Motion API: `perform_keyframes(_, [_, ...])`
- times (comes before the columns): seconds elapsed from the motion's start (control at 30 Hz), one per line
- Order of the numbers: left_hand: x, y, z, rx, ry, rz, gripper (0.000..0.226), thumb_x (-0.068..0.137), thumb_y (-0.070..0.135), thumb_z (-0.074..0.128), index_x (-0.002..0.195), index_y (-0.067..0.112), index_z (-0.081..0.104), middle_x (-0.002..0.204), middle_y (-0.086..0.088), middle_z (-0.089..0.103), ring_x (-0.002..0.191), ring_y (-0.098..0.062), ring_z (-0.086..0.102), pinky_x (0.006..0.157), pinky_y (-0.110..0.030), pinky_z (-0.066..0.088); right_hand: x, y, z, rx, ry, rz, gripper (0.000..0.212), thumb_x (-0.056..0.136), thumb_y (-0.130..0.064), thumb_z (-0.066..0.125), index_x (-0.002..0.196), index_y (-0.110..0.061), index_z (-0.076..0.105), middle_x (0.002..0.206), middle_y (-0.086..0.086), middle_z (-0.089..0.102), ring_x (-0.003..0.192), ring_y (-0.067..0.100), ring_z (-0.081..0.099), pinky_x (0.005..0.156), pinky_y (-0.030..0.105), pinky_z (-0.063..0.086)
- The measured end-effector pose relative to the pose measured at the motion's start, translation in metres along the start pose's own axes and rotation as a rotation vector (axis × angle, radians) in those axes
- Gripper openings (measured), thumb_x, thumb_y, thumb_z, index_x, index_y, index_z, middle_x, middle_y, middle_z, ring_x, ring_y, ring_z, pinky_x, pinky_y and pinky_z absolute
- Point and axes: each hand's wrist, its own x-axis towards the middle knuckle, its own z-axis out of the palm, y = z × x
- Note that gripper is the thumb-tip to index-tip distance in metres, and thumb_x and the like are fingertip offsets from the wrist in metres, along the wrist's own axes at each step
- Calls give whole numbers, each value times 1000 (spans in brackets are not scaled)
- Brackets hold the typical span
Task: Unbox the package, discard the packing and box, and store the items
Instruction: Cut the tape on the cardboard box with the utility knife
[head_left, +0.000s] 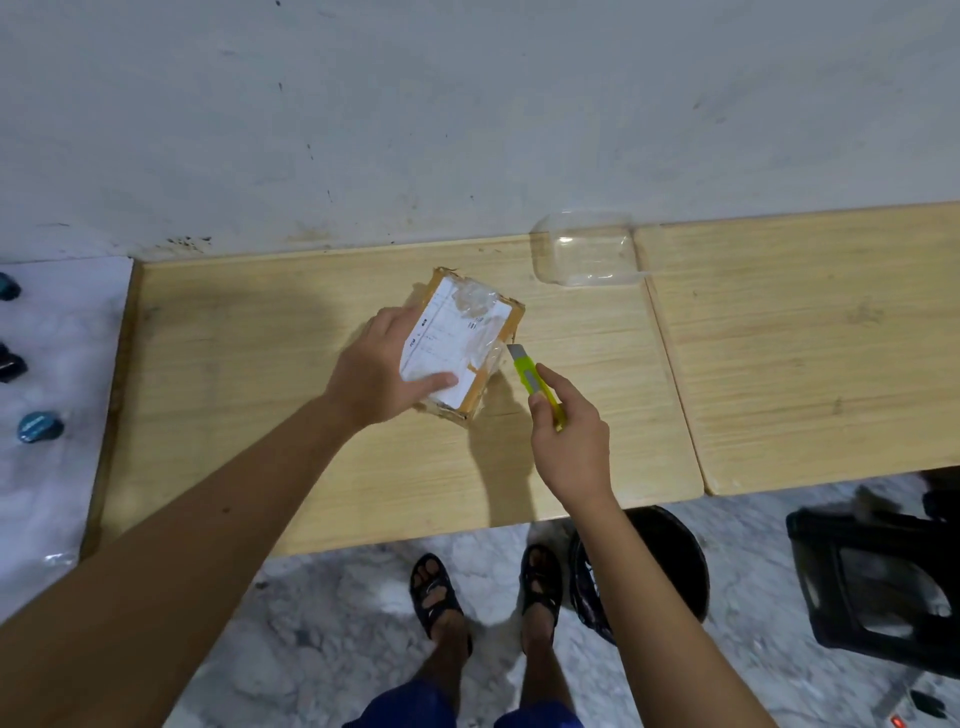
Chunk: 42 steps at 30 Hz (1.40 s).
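My left hand (379, 371) grips the taped cardboard box (462, 338) (label side up) on the wooden table (260, 415), thumb across the label. My right hand (569, 436) holds a yellow-green utility knife (535, 382), tip at the box's right edge. A clear plastic container (587, 252) sits beyond, a black bin (670, 561) below.

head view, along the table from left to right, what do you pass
left hand → taped cardboard package → yellow-green utility knife held by the right hand → clear plastic container
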Motion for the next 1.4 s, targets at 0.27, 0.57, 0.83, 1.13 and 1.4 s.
perform_keyframes(0.27, [-8, 0, -12, -29, -81, 121, 128, 46, 78, 84, 152, 14, 47, 138, -6, 55, 124, -23, 59, 96, -38, 54, 2, -4, 9, -10, -17, -13, 37, 106, -27, 53, 141, -34, 61, 95, -19, 67, 89, 16, 69, 85, 33, 56])
perform_keyframes(0.57, [-12, 31, 7, -50, -50, -111, 135, 43, 76, 88, 154, 14, 45, 142, 3, 50, 131, -15, 53, 97, -37, 55, 3, -8, 7, -95, 17, -4, 37, 106, -24, 52, 141, -30, 61, 90, -5, 75, 67, 9, 62, 69, 27, 47])
perform_keyframes(0.83, [-3, 43, 9, -46, -62, -166, 133, 45, 76, 88, 155, 19, 41, 141, 3, 47, 132, -17, 50, 97, -42, 55, -36, 0, 1, -94, -16, 20, 38, 105, -26, 51, 141, -36, 60, 82, -6, 76, 68, 11, 67, 70, 34, 56])
perform_keyframes(1.13, [7, 63, 15, -2, -79, -245, 127, 49, 82, 82, 151, 19, 41, 146, -2, 43, 137, -23, 45, 98, -40, 51, -25, 1, -11, -42, 46, 69, 39, 106, -27, 51, 143, -35, 59, 83, -15, 69, 74, 7, 66, 68, 22, 51])
perform_keyframes(1.4, [6, 57, 10, -235, -130, -166, 97, 62, 56, 92, 144, 20, 55, 128, 5, 47, 111, -15, 63, 102, -37, 53, -45, 12, -21, 98, 172, 152, 38, 107, -22, 51, 142, -32, 59, 96, -32, 58, 81, -30, 54, 65, -4, 39])
